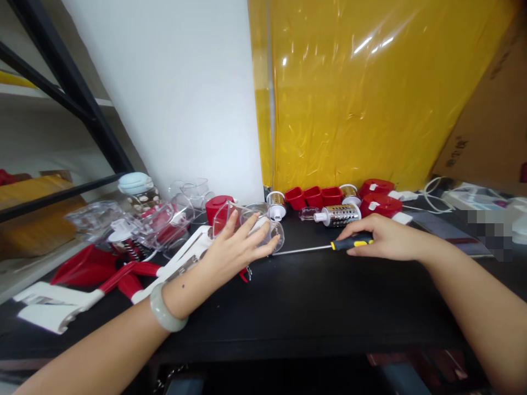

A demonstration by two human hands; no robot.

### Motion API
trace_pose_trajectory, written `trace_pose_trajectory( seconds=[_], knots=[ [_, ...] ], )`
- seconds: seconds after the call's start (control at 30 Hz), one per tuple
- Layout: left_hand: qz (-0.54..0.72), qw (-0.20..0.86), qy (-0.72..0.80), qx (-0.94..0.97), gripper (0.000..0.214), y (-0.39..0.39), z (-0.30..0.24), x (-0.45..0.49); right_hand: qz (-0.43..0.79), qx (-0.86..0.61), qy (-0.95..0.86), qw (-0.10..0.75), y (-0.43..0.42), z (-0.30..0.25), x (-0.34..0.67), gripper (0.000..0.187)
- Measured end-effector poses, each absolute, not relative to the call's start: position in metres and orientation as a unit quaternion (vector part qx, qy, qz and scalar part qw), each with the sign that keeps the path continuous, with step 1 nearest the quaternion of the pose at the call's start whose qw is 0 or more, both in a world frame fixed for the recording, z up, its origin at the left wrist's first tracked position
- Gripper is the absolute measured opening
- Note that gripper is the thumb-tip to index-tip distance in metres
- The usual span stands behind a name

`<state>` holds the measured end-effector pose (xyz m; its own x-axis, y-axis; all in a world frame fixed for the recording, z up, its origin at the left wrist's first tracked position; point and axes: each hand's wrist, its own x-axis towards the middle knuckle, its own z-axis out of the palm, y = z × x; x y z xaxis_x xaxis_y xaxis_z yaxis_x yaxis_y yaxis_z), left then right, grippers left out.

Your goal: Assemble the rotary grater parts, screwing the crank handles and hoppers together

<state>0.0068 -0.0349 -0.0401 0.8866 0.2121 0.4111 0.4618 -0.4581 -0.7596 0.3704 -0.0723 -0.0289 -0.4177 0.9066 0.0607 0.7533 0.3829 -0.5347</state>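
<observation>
My right hand [381, 237] is closed round the black-and-yellow handle of a screwdriver [300, 250]. Its metal shaft points left, low over the black table, with the tip close to a clear plastic part [278, 237]. Over that part my left hand [234, 244] lies with fingers spread; whether it presses or only rests there I cannot tell. A red round container [219, 206] stands just behind my left fingers. Partly under my left wrist and forearm are red-and-white plastic handle parts [185, 258]. A small red piece [245, 274] shows below the left hand.
Along the back lie metal grater drums [341, 215], red cups [313, 196] and red round parts [381, 204]. Clear plastic pieces [164, 219] and a red hopper [86, 266] crowd the left. A white cable [432, 197] and a flat dark device [450, 230] lie at right.
</observation>
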Motion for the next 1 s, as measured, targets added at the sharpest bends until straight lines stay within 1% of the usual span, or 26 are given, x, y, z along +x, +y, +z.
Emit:
trace_pose_trajectory(
  seconds=[0.27, 0.4, 0.5, 0.63, 0.73, 0.83, 1.0],
  knots=[
    [-0.103, 0.5, -0.197, -0.837, 0.052, -0.038, -0.042, 0.004, 0.271, -0.553, -0.772, 0.158, -0.07, -0.03, 0.371, 0.042],
    [-0.105, 0.504, -0.189, -0.836, 0.053, -0.04, -0.043, 0.004, 0.303, -0.564, -0.754, 0.146, -0.072, -0.027, 0.369, 0.039],
    [-0.119, 0.502, -0.183, -0.837, 0.055, -0.043, -0.044, 0.005, 0.303, -0.583, -0.74, 0.142, -0.072, -0.026, 0.37, 0.039],
    [-0.113, 0.493, -0.194, -0.841, 0.056, -0.046, -0.043, 0.006, 0.314, -0.586, -0.732, 0.151, -0.072, -0.026, 0.376, 0.043],
    [-0.1, 0.475, -0.215, -0.847, 0.063, -0.046, -0.038, 0.004, 0.315, -0.587, -0.727, 0.164, -0.071, -0.025, 0.381, 0.046],
    [-0.124, 0.447, -0.249, -0.85, 0.067, -0.044, -0.03, -0.003, 0.329, -0.576, -0.726, 0.182, -0.072, -0.023, 0.386, 0.049],
    [-0.225, 0.408, -0.324, -0.823, 0.076, -0.039, -0.014, -0.018, 0.337, -0.561, -0.729, 0.199, -0.072, -0.02, 0.391, 0.05]
  ],
)
